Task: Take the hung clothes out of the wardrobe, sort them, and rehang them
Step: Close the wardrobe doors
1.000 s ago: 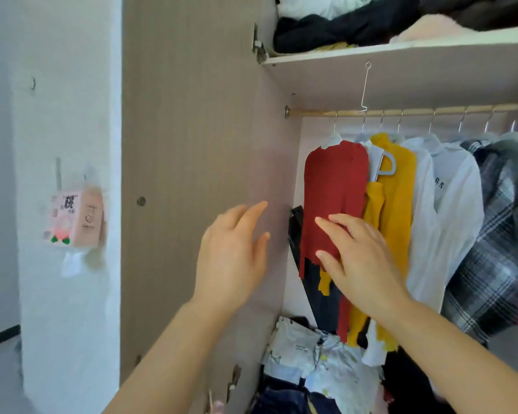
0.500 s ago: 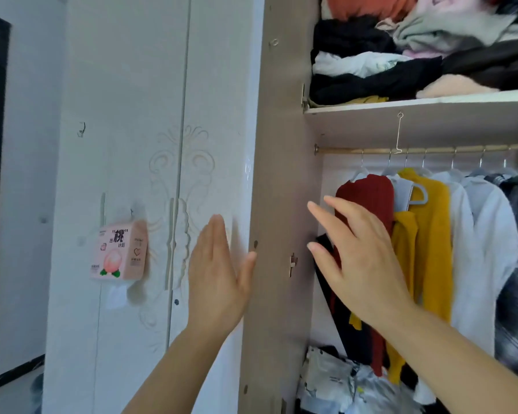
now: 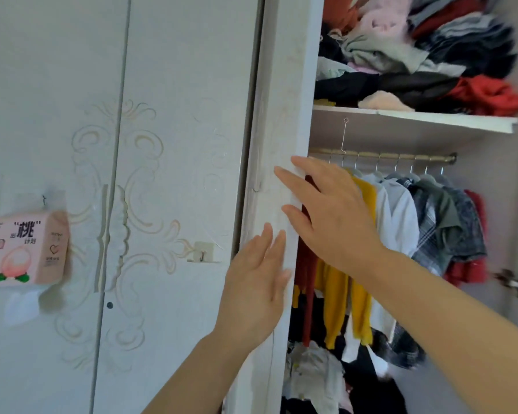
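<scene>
Fingers (image 3: 296,171) on both hands are spread flat, holding nothing; every shirt (image 3: 398,216) hangs on the rail (image 3: 401,156), so sorting hasn't started.

white ornate doors (image 3: 162,174), pink tissue pack (image 3: 24,249)

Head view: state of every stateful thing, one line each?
Wardrobe door: swung open, seen edge-on.
Left hand: open, flat against the door edge, holding nothing.
Right hand: open, fingers spread, in front of the red top, gripping nothing.
Hung clothes: all on the rail, none taken out.
Rail: crowded with hangers.
Upper shelf: piled with unfolded clothes.
Tissue pack: stuck to the closed door, a tissue hanging out below.
</scene>
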`<state>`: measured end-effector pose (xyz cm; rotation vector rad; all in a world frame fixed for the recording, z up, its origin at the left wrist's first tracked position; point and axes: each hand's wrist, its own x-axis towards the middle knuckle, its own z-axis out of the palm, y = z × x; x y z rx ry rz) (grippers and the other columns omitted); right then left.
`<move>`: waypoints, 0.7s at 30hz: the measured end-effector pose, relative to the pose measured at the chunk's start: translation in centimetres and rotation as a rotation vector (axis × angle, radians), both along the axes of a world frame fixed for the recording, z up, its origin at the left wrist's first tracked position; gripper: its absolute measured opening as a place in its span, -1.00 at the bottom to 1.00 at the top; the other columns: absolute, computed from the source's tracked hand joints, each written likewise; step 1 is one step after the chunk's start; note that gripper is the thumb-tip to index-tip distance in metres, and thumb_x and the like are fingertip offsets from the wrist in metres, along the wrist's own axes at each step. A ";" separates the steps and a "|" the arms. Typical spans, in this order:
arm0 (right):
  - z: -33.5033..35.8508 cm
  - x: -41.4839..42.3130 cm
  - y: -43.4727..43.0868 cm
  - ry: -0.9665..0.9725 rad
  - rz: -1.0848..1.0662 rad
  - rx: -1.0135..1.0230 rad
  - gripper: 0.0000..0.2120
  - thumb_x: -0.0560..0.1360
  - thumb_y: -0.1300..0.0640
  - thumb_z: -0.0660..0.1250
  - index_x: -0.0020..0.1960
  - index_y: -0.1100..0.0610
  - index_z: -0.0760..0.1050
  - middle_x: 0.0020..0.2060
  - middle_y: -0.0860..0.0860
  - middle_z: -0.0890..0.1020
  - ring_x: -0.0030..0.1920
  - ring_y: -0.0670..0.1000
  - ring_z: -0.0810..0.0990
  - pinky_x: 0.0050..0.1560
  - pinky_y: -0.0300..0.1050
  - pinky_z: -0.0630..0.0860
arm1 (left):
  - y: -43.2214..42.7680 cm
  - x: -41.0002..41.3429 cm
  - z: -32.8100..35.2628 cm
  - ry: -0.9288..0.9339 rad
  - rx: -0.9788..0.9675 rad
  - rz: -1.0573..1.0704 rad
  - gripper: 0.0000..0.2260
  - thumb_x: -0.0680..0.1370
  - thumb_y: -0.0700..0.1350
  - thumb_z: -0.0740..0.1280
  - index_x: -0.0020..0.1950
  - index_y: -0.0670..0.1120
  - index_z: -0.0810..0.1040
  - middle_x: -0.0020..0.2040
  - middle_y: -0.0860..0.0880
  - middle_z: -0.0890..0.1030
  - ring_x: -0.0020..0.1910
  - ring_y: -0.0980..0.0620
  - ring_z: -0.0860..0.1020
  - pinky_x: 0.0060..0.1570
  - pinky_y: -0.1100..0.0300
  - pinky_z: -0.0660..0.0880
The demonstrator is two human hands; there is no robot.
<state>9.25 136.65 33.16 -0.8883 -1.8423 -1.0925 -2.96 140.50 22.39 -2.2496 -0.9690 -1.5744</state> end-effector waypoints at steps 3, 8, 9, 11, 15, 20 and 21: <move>0.8 1.5 0.9 -0.032 -0.092 -0.045 -0.58 0.51 0.14 0.30 0.36 0.13 0.39 0.33 0.17 0.42 0.35 0.21 0.36 0.36 0.17 0.22 | 1.2 2.4 0.2 0.097 -0.001 -0.078 -0.55 0.59 -0.08 0.02 0.47 0.08 0.00 0.51 0.05 -0.03 0.48 0.00 0.12 0.41 -0.01 0.15; 1.4 6.5 3.9 -0.095 -0.312 -0.169 -0.54 0.60 0.05 0.13 0.48 0.04 0.17 0.47 0.10 0.18 0.48 0.10 0.08 0.46 -0.01 -0.15 | 4.6 7.3 -0.5 0.231 0.017 -0.081 -0.41 0.62 0.00 0.07 0.41 0.23 -0.34 0.45 0.23 -0.33 0.50 0.08 -0.13 0.48 0.07 -0.08; 1.3 7.9 4.6 -0.105 -0.362 -0.177 -0.54 0.61 0.02 0.08 0.49 0.02 0.13 0.49 0.07 0.14 0.50 0.07 0.02 0.46 -0.03 -0.20 | 5.2 8.3 -0.6 0.242 0.024 -0.091 -0.41 0.62 0.03 0.05 0.37 0.25 -0.38 0.42 0.26 -0.37 0.50 0.09 -0.15 0.48 0.10 -0.11; 1.0 10.4 5.9 -0.118 -0.406 -0.180 -0.56 0.61 0.00 0.03 0.48 0.00 0.15 0.49 0.05 0.15 0.50 0.05 -0.03 0.46 -0.02 -0.21 | 6.4 10.4 -0.9 0.260 0.048 -0.098 -0.41 0.62 0.05 0.05 0.37 0.23 -0.40 0.41 0.24 -0.38 0.50 0.07 -0.16 0.47 0.10 -0.10; 0.9 15.0 8.1 -0.155 -0.423 -0.187 -0.61 0.61 -0.04 0.02 0.41 0.01 0.32 0.47 0.07 0.22 0.51 0.08 -0.03 0.46 0.06 -0.16 | 8.6 14.4 -1.5 0.277 0.139 -0.033 -0.48 0.59 0.09 0.03 0.49 0.03 -0.09 0.50 0.04 -0.06 0.47 -0.09 0.05 0.39 -0.05 0.12; 1.1 20.3 11.3 -0.234 -0.424 -0.217 -0.55 0.58 -0.15 -0.02 0.40 -0.05 0.32 0.50 0.04 0.12 0.51 0.06 -0.10 0.45 0.05 -0.22 | 12.4 18.2 -1.5 0.362 0.266 0.105 -0.48 0.59 0.16 -0.02 0.48 -0.06 0.08 0.48 -0.08 0.11 0.43 -0.23 0.16 0.32 -0.19 0.16; 1.1 21.3 12.1 -0.244 -0.424 -0.221 -0.54 0.57 -0.17 -0.03 0.41 -0.06 0.30 0.50 0.03 0.10 0.51 0.06 -0.12 0.44 0.04 -0.24 | 13.3 19.0 -1.4 0.385 0.281 0.125 -0.47 0.59 0.18 -0.04 0.48 -0.06 0.09 0.48 -0.10 0.11 0.43 -0.24 0.16 0.32 -0.21 0.16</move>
